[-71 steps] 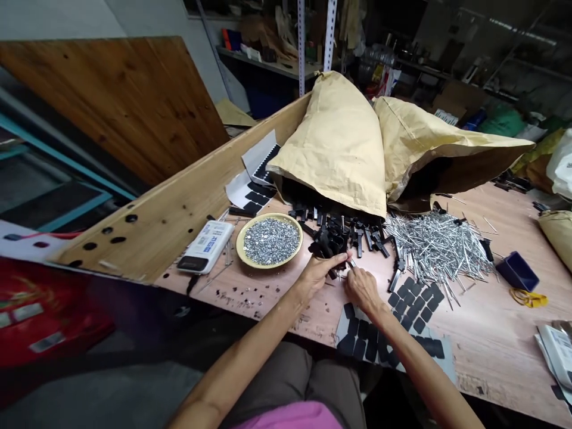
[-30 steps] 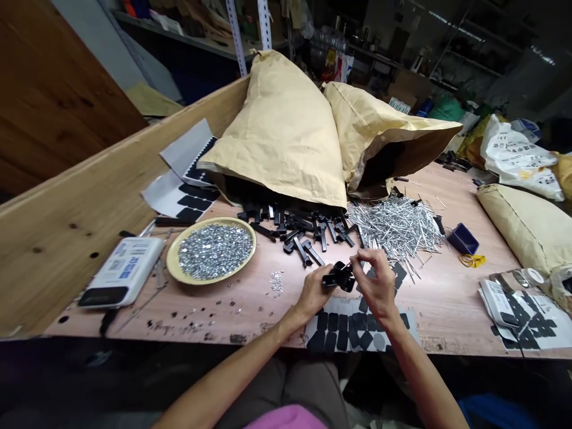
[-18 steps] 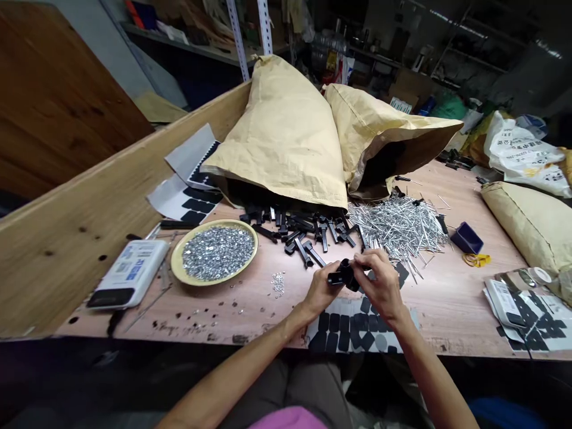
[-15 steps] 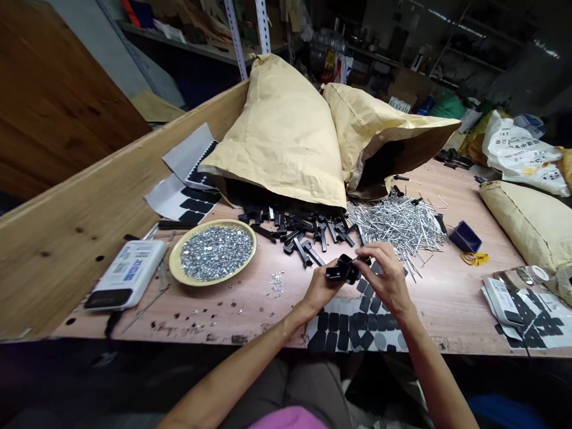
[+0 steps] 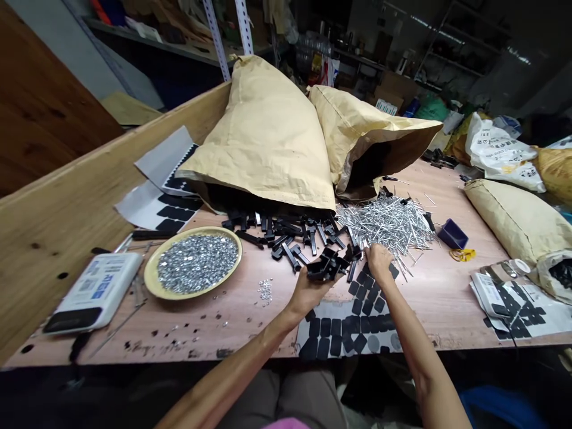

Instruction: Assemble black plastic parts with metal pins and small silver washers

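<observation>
Over a dim room's (image 5: pixel 473 36) table (image 5: pixel 447 292), left hand (image 5: pixel 309 293) holds black parts (image 5: pixel 328 266), right hand (image 5: pixel 379 262) unclear.

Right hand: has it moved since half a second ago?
Yes: against the rod pile, the right hand has shifted rightward, to the pile's near edge.

your single camera is mounted on your head. it faces forward and down, viewing the tabletop (image 5: pixel 433 304) from above its near edge. your lap (image 5: pixel 299 396) lies at the bottom of the view, close to the lens; your left hand (image 5: pixel 308 293) and right hand (image 5: pixel 379 262) sit near the middle, farther out. a shelf (image 5: pixel 187 52) shows at upper left, well beyond.
</observation>
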Demonstrator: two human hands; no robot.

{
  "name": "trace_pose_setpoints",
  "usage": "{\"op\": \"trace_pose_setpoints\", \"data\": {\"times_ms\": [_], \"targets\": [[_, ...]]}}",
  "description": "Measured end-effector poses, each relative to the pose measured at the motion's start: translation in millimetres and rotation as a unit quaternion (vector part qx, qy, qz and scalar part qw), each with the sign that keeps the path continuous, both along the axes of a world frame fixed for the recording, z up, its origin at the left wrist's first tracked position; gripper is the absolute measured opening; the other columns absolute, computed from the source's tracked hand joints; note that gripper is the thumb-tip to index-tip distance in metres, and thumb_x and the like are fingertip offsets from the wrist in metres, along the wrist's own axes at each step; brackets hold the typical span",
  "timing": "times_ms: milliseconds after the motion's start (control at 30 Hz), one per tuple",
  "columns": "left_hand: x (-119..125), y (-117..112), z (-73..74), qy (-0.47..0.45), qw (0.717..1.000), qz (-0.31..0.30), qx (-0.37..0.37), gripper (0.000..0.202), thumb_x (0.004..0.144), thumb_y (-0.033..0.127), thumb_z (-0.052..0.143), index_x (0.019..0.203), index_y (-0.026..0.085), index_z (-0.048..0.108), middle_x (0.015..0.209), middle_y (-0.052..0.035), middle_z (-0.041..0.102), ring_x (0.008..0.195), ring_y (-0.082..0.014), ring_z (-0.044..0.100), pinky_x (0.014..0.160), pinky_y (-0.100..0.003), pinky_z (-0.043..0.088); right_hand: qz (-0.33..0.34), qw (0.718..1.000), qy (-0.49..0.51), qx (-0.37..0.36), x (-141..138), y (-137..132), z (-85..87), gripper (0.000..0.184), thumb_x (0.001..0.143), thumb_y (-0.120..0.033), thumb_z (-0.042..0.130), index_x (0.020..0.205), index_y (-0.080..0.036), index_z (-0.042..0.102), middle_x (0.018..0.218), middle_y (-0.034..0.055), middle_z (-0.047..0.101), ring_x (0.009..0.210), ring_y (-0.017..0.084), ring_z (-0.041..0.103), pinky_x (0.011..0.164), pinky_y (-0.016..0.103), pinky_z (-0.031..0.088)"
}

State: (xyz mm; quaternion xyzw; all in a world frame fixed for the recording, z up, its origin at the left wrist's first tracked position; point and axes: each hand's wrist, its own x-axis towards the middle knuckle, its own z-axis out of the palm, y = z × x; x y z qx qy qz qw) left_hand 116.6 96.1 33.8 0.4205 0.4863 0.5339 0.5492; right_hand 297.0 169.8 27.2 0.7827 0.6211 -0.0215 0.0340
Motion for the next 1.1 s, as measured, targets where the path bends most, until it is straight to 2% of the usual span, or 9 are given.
{"op": "trace_pose_setpoints", "data": {"times_ms": [133, 267, 400, 533, 600, 667, 800, 900, 1100], "targets": [[-3.5, -0.6, 3.7, -0.011, 1.0, -0.017, -0.024, 0.022, 0.063, 0.032, 0.073, 0.077, 0.015, 0.07, 0.083, -0.0076, 0.074, 0.087, -0.0271, 0.068, 0.086, -0.044, 0.052, 0.003, 0.999, -0.026, -0.029, -9.6, 16.8, -1.2, 0.025, 0.09, -0.014, 0.043, 0.095, -0.008, 0.067, 0.095, 0.0188, 0.067, 0.09, 0.025, 0.064, 0.068, 0.029, 0.041], [-10.7, -1.4, 1.5, -0.013, 0.998, -0.022, -0.058, 0.028, 0.061, 0.035, 0.075, 0.081, 0.016, 0.072, 0.087, -0.0084, 0.074, 0.091, -0.0263, 0.067, 0.089, -0.041, 0.05, 0.011, 0.997, -0.046, -0.066, -16.9, 25.3, 6.4, 0.025, 0.084, -0.004, 0.045, 0.087, -0.011, 0.069, 0.087, 0.0156, 0.068, 0.084, 0.021, 0.065, 0.067, 0.027, 0.042], [-15.0, 5.4, -8.1, -0.011, 0.997, -0.002, -0.077, 0.025, 0.058, 0.031, 0.077, 0.077, 0.015, 0.072, 0.085, -0.0088, 0.074, 0.086, -0.0244, 0.068, 0.084, -0.038, 0.052, -0.004, 0.994, -0.081, -0.074, -10.1, 12.2, 31.0, 0.029, 0.082, 0.0, 0.043, 0.095, -0.01, 0.067, 0.09, 0.0172, 0.066, 0.084, 0.023, 0.064, 0.064, 0.028, 0.043], [-8.2, 14.9, -14.8, -0.064, 0.993, -0.006, -0.1, 0.025, 0.055, 0.028, 0.079, 0.073, 0.014, 0.071, 0.078, -0.0074, 0.073, 0.079, -0.0217, 0.068, 0.076, -0.034, 0.053, 0.012, 0.993, -0.118, -0.003, 11.2, -5.0, 63.2, 0.03, 0.085, -0.004, 0.042, 0.095, -0.015, 0.068, 0.104, 0.0164, 0.059, 0.091, 0.024, 0.058, 0.061, 0.028, 0.042], [-2.4, 19.1, -15.3, -0.075, 0.989, -0.009, -0.128, 0.021, 0.055, 0.025, 0.078, 0.07, 0.013, 0.069, 0.072, -0.0067, 0.072, 0.072, -0.0196, 0.067, 0.071, -0.031, 0.053, 0.059, 0.991, -0.101, 0.067, 18.9, -9.4, 77.9, 0.026, 0.088, -0.012, 0.044, 0.091, -0.018, 0.07, 0.097, 0.012, 0.058, 0.084, 0.022, 0.055, 0.057, 0.027, 0.04], [2.2, 22.4, -14.5, -0.04, 0.989, -0.015, -0.142, 0.016, 0.056, 0.021, 0.076, 0.067, 0.012, 0.068, 0.067, -0.0057, 0.07, 0.066, -0.0178, 0.066, 0.064, -0.028, 0.052, 0.143, 0.978, -0.042, 0.146, 19.7, -12.7, 90.4, 0.022, 0.089, -0.02, 0.048, 0.089, -0.021, 0.07, 0.09, 0.0082, 0.055, 0.079, 0.019, 0.052, 0.056, 0.026, 0.039], [4.6, 26.0, -12.2, 0.051, 0.991, -0.018, -0.119, 0.013, 0.056, 0.016, 0.072, 0.068, 0.013, 0.067, 0.064, -0.0025, 0.069, 0.062, -0.0161, 0.064, 0.058, -0.024, 0.049, 0.319, 0.907, 0.055, 0.27, 0.9, -23.5, 108.1, 0.02, 0.09, -0.03, 0.052, 0.088, -0.024, 0.071, 0.093, 0.006, 0.05, 0.081, 0.018, 0.049, 0.06, 0.026, 0.041], [3.8, 26.5, -10.7, 0.085, 0.991, -0.015, -0.1, 0.014, 0.056, 0.015, 0.072, 0.07, 0.015, 0.068, 0.067, -0.0017, 0.069, 0.066, -0.0168, 0.064, 0.059, -0.024, 0.048, 0.384, 0.877, 0.018, 0.289, -15.9, -31.7, 114.8, 0.019, 0.089, -0.031, 0.053, 0.084, -0.027, 0.071, 0.093, 0.0052, 0.048, 0.083, 0.019, 0.045, 0.063, 0.027, 0.038], [8.1, 26.8, -4.7, 0.132, 0.989, -0.019, -0.07, 0.01, 0.056, 0.011, 0.07, 0.065, 0.015, 0.067, 0.065, -0.0019, 0.069, 0.068, -0.0191, 0.065, 0.064, -0.027, 0.048, 0.44, 0.856, -0.087, 0.259, -27.7, -37.8, 115.6, 0.019, 0.084, -0.016, 0.06, 0.089, -0.031, 0.069, 0.099, 0.0055, 0.054, 0.091, 0.022, 0.043, 0.08, 0.038, 0.036]]}}
